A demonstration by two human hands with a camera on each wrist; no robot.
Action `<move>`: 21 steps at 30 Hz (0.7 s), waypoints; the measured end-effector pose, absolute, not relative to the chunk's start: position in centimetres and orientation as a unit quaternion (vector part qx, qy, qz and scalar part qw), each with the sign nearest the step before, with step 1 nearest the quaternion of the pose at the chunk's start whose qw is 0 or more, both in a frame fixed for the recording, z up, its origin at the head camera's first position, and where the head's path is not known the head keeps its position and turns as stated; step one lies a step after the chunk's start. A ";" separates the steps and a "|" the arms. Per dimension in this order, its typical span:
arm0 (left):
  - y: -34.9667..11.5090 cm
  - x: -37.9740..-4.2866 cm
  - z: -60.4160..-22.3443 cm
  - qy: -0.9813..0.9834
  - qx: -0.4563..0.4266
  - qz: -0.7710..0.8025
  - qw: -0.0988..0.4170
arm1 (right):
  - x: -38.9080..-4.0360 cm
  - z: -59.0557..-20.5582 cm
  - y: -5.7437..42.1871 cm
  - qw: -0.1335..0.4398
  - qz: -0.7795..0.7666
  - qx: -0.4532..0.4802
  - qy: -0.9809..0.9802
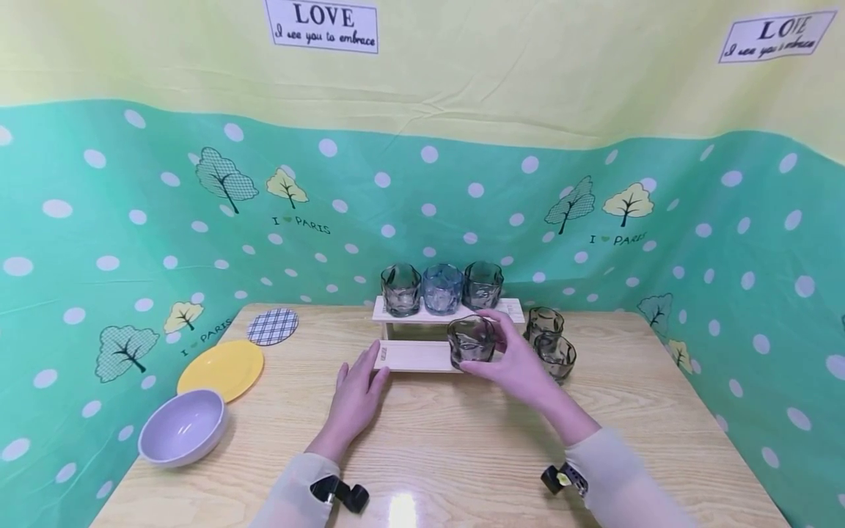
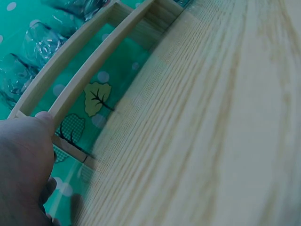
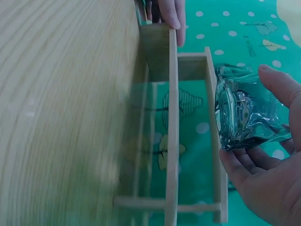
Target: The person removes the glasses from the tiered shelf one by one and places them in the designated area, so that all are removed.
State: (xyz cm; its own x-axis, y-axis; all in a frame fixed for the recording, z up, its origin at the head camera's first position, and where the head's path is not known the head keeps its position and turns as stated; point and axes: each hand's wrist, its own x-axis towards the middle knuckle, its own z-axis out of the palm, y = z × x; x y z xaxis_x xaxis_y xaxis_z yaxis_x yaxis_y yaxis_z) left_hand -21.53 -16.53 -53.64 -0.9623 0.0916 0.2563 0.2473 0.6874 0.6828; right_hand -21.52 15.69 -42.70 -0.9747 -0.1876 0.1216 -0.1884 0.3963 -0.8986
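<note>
At the centre of the head view, a person's right hand (image 1: 511, 359) has its thumb and fingers curled around a smoky, wavy-sided glass tumbler (image 1: 472, 343). The tumbler is at the right part of the lower step of a pale wooden two-step rack (image 1: 416, 356); whether its base has fully settled there, I cannot tell. The left hand (image 1: 356, 392), well apart from the right, rests its fairly straight fingers against the lower step's left end.

The work looks partly done. Three tumblers stand upright side by side on the upper step: a smoky glass one on the left (image 1: 400, 293), a clear blue one in the middle (image 1: 442, 290) and a smoky glass one on the right (image 1: 483, 286). The lower step's left stretch is bare. Two more smoky glass tumblers, one behind (image 1: 544, 321) and one in front (image 1: 556, 358), are right of the rack and appear not yet placed on it.

The tabletop (image 1: 422, 425) is light wood grain with a bright reflection at the bottom. On its left side are a lilac round bowl (image 1: 183, 427), a flat yellow disc (image 1: 221, 369) and a smaller checked disc (image 1: 273, 327). Behind and at both sides hangs a cloth (image 1: 462, 209), green with white dots and trees, pale yellow across the top.
</note>
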 end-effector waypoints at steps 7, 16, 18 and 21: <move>-16.5 -21.5 -53.6 -0.913 -0.090 -0.386 0.098 | -21.1 -41.8 18.6 0.030 0.527 0.114 -0.842; -16.4 -21.5 -53.5 -0.914 -0.090 -0.385 0.095 | -20.9 -40.6 22.8 0.053 0.487 0.093 -0.867; -16.4 -21.5 -53.4 -0.914 -0.090 -0.385 0.096 | -20.9 -40.2 23.6 0.056 0.480 0.085 -0.872; -16.4 -21.4 -53.4 -0.914 -0.091 -0.383 0.096 | -21.0 -39.7 24.7 0.060 0.464 0.074 -0.881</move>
